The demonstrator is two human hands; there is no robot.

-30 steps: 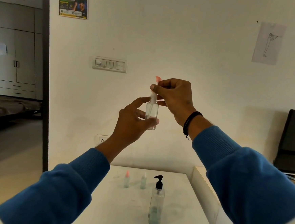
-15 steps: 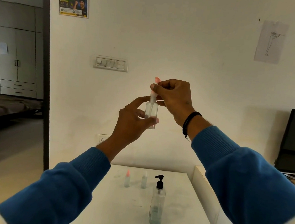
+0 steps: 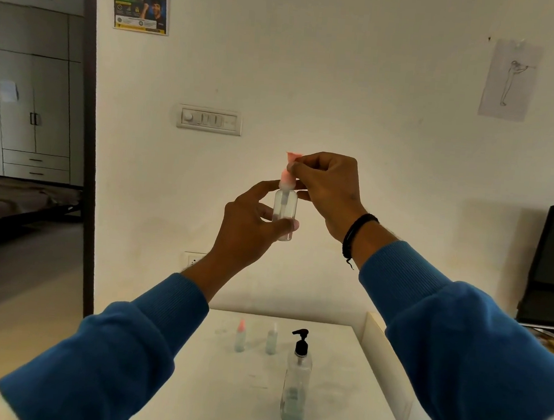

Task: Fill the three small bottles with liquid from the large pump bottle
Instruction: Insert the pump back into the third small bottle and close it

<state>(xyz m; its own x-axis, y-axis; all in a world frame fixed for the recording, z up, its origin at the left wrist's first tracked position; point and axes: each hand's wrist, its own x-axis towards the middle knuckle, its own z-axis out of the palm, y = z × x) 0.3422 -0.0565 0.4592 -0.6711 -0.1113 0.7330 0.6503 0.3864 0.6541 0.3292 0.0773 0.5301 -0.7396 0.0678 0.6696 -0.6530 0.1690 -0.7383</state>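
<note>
1. The right hand (image 3: 328,189) pinches the pink cap (image 3: 288,169) of a small clear bottle (image 3: 284,215) between thumb and fingertips, its other fingers curled in. Against the frames of a second ago the grip has hardly altered; the cap sits a little higher in the fingers and leans off the bottle's axis.
2. The left hand (image 3: 251,226) holds the bottle's body from the left side — thumb across the front near the base, fingers behind and above — and keeps it upright at chest height, in front of the wall.
3. My reading: the cap is being worked loose, or tightened; the pictures do not settle which. The bottle looks nearly empty, so opening before a fill seems likelier.
4. The bottle lies between both hands, touching each, well above the tabletop (image 3: 337,397).
5. Below, two more small bottles stand side by side near the tabletop's far edge — one pink-capped (image 3: 240,338), one pale-capped (image 3: 271,340) — both with a faint greenish tint that may be liquid.
6. The large pump bottle (image 3: 295,387) stands nearer, just right of them, untouched, with liquid low in its base.
</note>
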